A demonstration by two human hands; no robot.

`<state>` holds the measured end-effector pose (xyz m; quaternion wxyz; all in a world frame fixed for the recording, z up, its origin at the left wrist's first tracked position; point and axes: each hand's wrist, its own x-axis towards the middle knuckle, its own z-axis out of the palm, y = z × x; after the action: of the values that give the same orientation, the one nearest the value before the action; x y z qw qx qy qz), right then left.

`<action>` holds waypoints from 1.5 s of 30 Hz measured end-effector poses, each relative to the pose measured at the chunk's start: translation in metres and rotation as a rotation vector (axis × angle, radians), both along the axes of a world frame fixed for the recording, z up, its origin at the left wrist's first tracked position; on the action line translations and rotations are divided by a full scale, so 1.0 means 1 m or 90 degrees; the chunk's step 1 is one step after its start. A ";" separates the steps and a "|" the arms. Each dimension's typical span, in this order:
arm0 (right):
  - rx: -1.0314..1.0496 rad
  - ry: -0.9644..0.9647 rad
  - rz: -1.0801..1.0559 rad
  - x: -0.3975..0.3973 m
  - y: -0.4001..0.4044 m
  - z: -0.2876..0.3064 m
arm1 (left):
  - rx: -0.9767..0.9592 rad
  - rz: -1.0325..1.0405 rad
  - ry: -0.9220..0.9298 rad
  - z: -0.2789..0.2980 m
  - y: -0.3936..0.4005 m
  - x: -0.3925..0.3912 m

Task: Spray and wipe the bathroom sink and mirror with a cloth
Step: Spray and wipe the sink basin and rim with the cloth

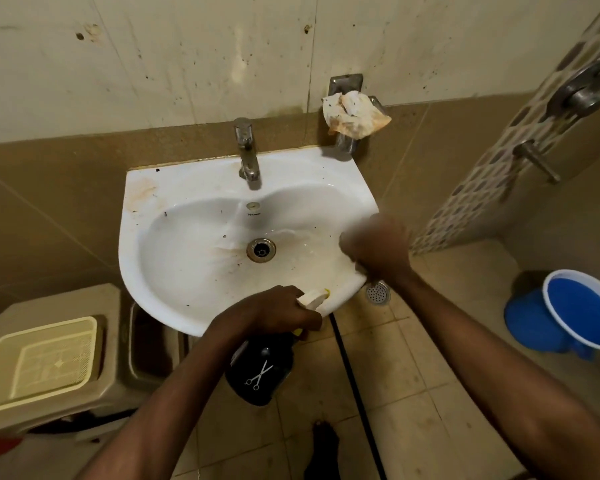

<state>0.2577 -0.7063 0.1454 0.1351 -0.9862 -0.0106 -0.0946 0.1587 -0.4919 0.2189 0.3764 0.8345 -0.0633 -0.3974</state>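
Sink [201, 216] of white glazed ceramic, rounded at the front and straight along the wall, stained rust-brown at its back left corner and flecked with dark specks; basin smooth and wet-looking, round metal drain [261, 250] at the bottom, chrome tap [247, 150] standing upright at the back rim. Spray bottle [262, 368] black and glossy with a white scissors print, held at the sink's front edge, long axis running down and away from the basin, cream-coloured nozzle [312, 296] pointing right and up over the front rim. Left hand [274, 315] curled round the bottle's neck, fingers wrapped tight. Right hand [378, 249] blurred at the sink's right rim, fingers bunched over a pale fold that looks like the cloth [355, 270] (too smeared to be sure of the hold). Crumpled stained rag [355, 114] draped on a metal wall holder. Beige ribbed plastic bin [45, 355] down left; blue bucket [582, 313] on the tiled floor at right.
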 end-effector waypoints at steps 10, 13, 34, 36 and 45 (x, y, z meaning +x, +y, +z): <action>-0.032 -0.036 0.028 0.001 -0.007 -0.017 | -0.024 0.066 0.033 -0.014 0.002 -0.005; -0.012 -0.032 0.042 -0.004 -0.008 -0.014 | -0.046 0.076 0.054 -0.011 0.005 -0.001; -0.034 0.028 0.017 -0.029 0.015 0.004 | 0.020 0.010 0.027 -0.004 0.040 -0.041; -0.026 0.005 0.029 -0.047 0.031 0.005 | 0.007 0.019 -0.004 -0.004 0.046 -0.047; -0.012 0.037 0.229 -0.109 0.095 -0.006 | 0.017 0.077 -0.077 -0.010 0.091 -0.062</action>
<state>0.1492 -0.6117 0.1390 0.1406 -0.9720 -0.1840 -0.0404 0.0967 -0.4006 0.2085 0.3838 0.8642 -0.0301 -0.3239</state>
